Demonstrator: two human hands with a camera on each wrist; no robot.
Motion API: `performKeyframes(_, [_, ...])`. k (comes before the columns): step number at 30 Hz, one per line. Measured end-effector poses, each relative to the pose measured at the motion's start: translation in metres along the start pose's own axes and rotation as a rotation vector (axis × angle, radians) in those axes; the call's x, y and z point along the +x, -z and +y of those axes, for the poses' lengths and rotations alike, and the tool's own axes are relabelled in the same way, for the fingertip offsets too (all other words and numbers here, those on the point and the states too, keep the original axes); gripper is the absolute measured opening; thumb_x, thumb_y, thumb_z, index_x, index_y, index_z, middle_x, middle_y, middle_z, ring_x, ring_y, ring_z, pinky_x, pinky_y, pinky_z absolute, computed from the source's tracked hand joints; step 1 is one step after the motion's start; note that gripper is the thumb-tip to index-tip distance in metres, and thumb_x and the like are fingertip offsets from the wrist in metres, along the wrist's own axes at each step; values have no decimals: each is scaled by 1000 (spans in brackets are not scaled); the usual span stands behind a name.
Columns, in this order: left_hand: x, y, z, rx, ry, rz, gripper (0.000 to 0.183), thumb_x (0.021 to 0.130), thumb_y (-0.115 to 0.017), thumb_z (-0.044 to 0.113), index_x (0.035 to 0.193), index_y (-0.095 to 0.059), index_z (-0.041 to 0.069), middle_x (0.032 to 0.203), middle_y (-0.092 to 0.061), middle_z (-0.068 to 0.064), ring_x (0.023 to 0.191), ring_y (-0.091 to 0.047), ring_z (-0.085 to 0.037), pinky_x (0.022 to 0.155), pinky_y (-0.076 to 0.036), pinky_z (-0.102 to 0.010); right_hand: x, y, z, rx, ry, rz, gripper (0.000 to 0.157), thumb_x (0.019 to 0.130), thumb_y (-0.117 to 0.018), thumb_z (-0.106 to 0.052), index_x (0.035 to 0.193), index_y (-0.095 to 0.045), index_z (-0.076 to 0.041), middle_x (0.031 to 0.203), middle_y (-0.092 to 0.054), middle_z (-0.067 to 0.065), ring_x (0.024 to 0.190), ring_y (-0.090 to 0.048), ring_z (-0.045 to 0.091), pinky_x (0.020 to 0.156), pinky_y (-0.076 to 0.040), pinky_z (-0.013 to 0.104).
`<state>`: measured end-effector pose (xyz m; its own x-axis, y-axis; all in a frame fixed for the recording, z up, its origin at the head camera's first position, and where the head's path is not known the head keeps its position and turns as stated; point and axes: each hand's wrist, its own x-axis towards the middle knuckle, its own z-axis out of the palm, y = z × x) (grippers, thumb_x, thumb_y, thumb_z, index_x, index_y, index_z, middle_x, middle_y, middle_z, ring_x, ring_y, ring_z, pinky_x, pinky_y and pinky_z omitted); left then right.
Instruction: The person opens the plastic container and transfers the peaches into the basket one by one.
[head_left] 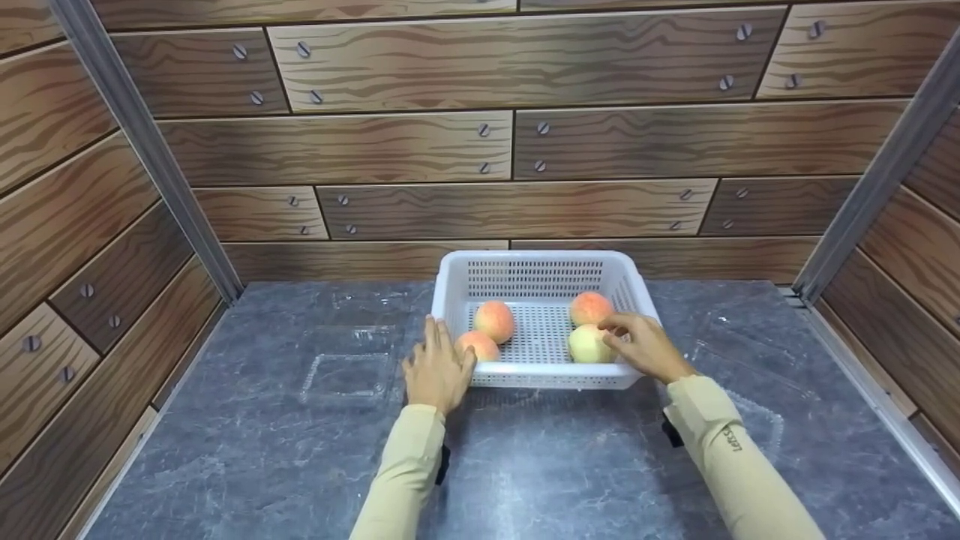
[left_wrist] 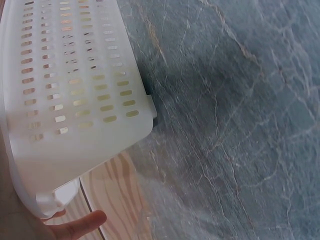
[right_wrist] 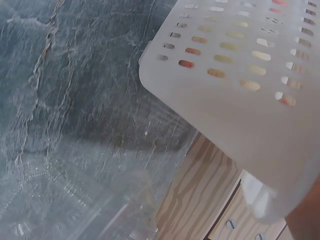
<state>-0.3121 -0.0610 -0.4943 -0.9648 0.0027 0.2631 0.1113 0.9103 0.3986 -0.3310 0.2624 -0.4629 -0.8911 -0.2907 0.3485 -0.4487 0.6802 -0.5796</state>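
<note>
A white perforated plastic basket (head_left: 537, 369) holds several peaches. My left hand (head_left: 437, 371) rests at its front left corner, fingers extended, beside a reddish peach (head_left: 480, 346); another peach (head_left: 494, 321) lies just behind that one. In the left wrist view, fingers (left_wrist: 80, 226) stick out past the basket's corner. Over the front right rim reaches my right hand (head_left: 643, 345), its loosely bent fingertips at the upper right of a pale yellow peach (head_left: 588, 345). Behind this fruit sits a red-orange peach (head_left: 590, 308). The right wrist view shows mainly the basket's outer wall (right_wrist: 220, 95).
Clear plastic containers lie left of the basket, one of them a tray (head_left: 346, 375), and more clear plastic (head_left: 750, 360) lies to the right. All stand on a grey marbled tabletop (head_left: 247, 457). A wood-patterned wall (head_left: 420, 210) closes off the back, with metal posts (head_left: 150, 157) at the corners.
</note>
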Motion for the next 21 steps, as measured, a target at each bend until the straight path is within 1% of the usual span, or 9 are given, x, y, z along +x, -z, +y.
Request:
performKeyframes(5, [-1, 0, 0, 3, -4, 7, 73, 101, -44, 46, 153, -35, -5, 162, -29, -22, 121, -54, -48, 100, -42, -66, -3, 3, 0, 6, -6, 13, 21, 91, -67, 3, 110, -70, 11, 109, -68, 27, 95, -65, 41, 87, -52, 57])
performKeyframes(13, [0, -1, 0, 14, -5, 14, 74, 101, -43, 46, 153, -36, -5, 161, -30, -22, 121, -54, -48, 99, -42, -66, -6, 8, 1, -6, 48, 57, 20, 88, -68, 7, 107, -71, 11, 104, -70, 24, 93, -66, 41, 82, -55, 57])
performKeyframes(18, [0, 0, 1, 10, 1, 14, 74, 101, -44, 46, 153, -36, -5, 161, -30, -22, 122, -54, -48, 100, -41, -67, -8, 11, 2, -1, 49, 74, 22, 86, -68, 8, 107, -72, 10, 105, -70, 23, 93, -66, 42, 81, -56, 56])
performKeyframes(21, [0, 0, 1, 3, 6, 7, 74, 101, -44, 46, 153, -36, -5, 161, -29, -22, 122, -54, -48, 101, -40, -67, -10, 13, 2, -1, 50, 86, 22, 85, -67, 8, 106, -73, 9, 103, -71, 22, 91, -67, 40, 80, -57, 55])
